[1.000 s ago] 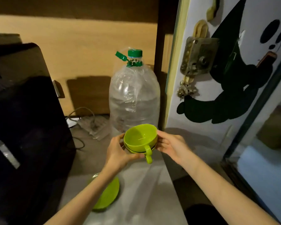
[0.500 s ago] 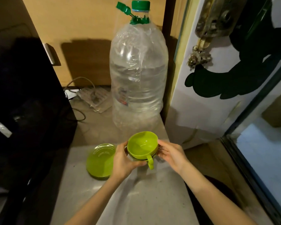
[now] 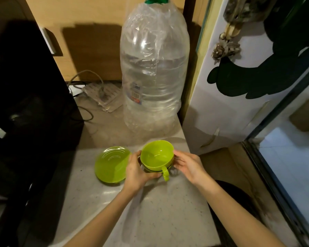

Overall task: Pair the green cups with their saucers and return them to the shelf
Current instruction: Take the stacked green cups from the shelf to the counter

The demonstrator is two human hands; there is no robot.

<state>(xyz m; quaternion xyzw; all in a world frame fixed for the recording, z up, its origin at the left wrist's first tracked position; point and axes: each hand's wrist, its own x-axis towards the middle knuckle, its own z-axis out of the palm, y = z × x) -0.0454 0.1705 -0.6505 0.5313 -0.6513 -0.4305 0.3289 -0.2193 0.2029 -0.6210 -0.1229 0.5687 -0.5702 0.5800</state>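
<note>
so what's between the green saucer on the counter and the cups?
Head view: only the left hand. It wraps the near-left side of the stacked green cups, and its back overlaps the saucer's right edge. The right hand holds the far side.

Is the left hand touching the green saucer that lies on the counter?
Cannot tell. In the head view the left hand overlaps the green saucer at its right edge, hiding any contact or gap.

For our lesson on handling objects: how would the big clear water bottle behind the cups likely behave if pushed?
The water bottle looks roughly two-thirds full, so it is probably heavy and would resist a light push. Its walls look thin and crinkled, so they would likely dent. It is tall, so a push high up might tip it.
</note>
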